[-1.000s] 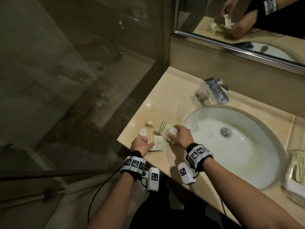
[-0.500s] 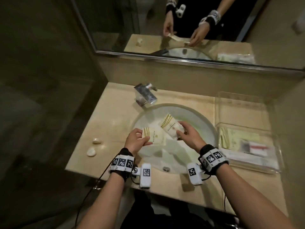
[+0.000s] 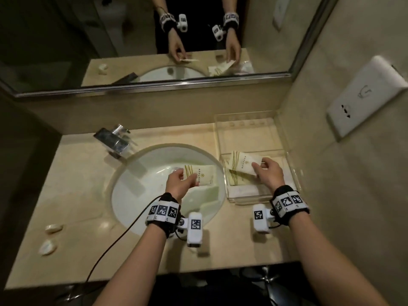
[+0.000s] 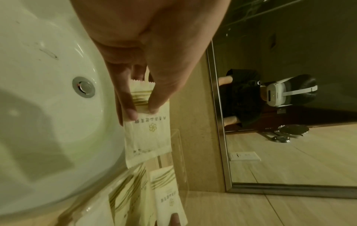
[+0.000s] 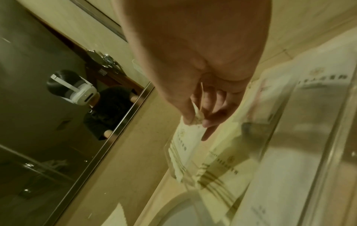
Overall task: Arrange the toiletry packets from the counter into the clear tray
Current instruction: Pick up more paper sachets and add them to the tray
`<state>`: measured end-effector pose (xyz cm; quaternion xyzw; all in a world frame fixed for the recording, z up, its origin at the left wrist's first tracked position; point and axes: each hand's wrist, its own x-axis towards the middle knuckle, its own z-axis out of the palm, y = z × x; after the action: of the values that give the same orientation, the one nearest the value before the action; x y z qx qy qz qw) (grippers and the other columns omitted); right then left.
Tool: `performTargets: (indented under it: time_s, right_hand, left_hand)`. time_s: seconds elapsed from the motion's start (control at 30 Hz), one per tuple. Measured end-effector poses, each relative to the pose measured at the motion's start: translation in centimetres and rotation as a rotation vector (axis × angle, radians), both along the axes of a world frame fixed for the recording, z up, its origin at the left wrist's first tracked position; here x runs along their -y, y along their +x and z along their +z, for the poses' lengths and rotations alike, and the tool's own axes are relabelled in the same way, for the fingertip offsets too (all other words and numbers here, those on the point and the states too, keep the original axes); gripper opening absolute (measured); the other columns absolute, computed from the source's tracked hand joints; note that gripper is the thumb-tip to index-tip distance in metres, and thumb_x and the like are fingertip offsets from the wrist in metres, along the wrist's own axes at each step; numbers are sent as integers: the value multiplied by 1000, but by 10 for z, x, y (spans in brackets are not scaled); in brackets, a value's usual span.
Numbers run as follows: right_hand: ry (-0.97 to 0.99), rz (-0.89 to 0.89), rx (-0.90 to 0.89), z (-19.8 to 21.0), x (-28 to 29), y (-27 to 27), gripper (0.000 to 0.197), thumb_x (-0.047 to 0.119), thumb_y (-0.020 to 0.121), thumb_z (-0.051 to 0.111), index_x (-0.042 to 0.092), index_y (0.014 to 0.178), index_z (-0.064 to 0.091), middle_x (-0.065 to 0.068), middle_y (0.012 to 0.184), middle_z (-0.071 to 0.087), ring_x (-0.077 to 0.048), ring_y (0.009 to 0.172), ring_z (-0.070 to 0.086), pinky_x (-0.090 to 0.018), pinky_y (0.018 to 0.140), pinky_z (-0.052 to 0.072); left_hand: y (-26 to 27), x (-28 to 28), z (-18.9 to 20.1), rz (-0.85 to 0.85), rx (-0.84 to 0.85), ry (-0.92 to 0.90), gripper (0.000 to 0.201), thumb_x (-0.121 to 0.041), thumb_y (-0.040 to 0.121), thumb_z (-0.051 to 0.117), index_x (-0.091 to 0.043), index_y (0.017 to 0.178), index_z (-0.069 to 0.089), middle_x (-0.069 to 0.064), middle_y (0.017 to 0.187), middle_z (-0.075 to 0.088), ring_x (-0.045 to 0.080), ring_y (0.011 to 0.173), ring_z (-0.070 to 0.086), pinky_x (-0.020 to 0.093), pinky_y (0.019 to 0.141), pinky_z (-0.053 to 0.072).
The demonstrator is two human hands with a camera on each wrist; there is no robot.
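L hand (image 3: 180, 184) over sink (image 3: 141, 188), pinching 1 packet (image 3: 202, 176). R hand (image 3: 268, 173) over clear tray (image 3: 293, 173), pinching 2nd packet (image 3: 241, 162); 1 more packet (image 3: 238, 178) lies in tray. 2 soaps (image 3: 49, 238) on surface (image 3: 72, 195).

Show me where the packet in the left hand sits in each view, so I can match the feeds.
Head: packet in the left hand, centre, above the sink basin, just left of the clear tray.
Left wrist: middle, hanging from the fingertips, its far end towards the tray.
Right wrist: not in view; only the right hand's own packet shows.
Shared landmark: the clear tray.
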<state>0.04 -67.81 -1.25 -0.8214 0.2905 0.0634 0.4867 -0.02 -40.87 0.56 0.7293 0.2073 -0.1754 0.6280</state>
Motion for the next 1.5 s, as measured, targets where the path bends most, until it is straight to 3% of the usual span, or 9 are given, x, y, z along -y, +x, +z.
performTargets:
  time_s: [0.17,0.33,0.57,0.7,0.87,0.97,1.07,1.2,1.5]
  right_hand:
    - [-55,84,-77,-13,13,2,48,21,93,63,-4,133,53,-17,116,65,-31,100,64,-27,91,44]
    - [-153,188,-74,-24,8,4,44,19,88,69,1,127,58,-15,113,67,-28,106,61,-28,87,44]
    - [-320,252,39,-33,5,0,41,24,83,75,13,119,59,-9,109,61,-22,92,60,-30,76,47]
    - [-351,260,47,-38,7,-3,50,28,79,79,14,119,53,-5,116,51,-19,87,56,-34,75,51]
    - [35,89,228,-25,12,0,26,32,92,63,12,109,64,1,91,66,-17,81,64,-30,71,52]
    - [199,204,152,-20,12,1,41,40,89,66,12,120,63,-3,104,69,-14,90,64,-15,66,46]
    - [96,173,80,-30,18,3,49,33,85,73,6,124,59,-7,112,64,-19,93,64,-14,67,48]
    - [-107,173,56,-42,23,2,42,34,80,78,4,107,66,-6,83,66,-20,77,63,-37,78,55]
    - [-291,159,101,-44,39,-11,27,27,89,65,24,116,62,-5,90,60,-17,78,54,-34,74,49]
  left_hand:
    - [4,20,-3,8,0,16,2,-6,87,65,-8,88,65,18,100,71,23,75,70,37,82,58]
    - [5,31,-8,35,-36,7,24,-10,87,67,-1,109,61,16,105,70,23,78,72,36,82,59]
    - [6,45,-12,41,-36,13,4,-5,89,63,-7,86,61,12,91,69,19,72,69,41,83,59]
    - [10,59,-14,10,-55,-9,21,-3,91,59,5,111,60,18,101,66,20,75,66,30,63,62]
    - [19,84,-11,-60,-65,-52,29,-2,91,59,2,119,58,16,103,65,16,75,64,21,55,58]
    - [25,100,-11,-129,-70,-51,31,-5,90,62,2,120,59,19,111,68,15,75,65,20,55,57]
    - [29,111,-20,-162,-36,117,39,-12,83,72,-2,118,59,18,110,68,21,82,64,33,71,58]
    - [27,115,-30,-300,233,500,44,-18,74,79,-13,112,57,4,106,60,22,95,58,37,86,50]
    - [30,143,-42,-660,395,535,54,-13,70,81,-12,120,61,6,131,56,24,124,50,34,108,36]
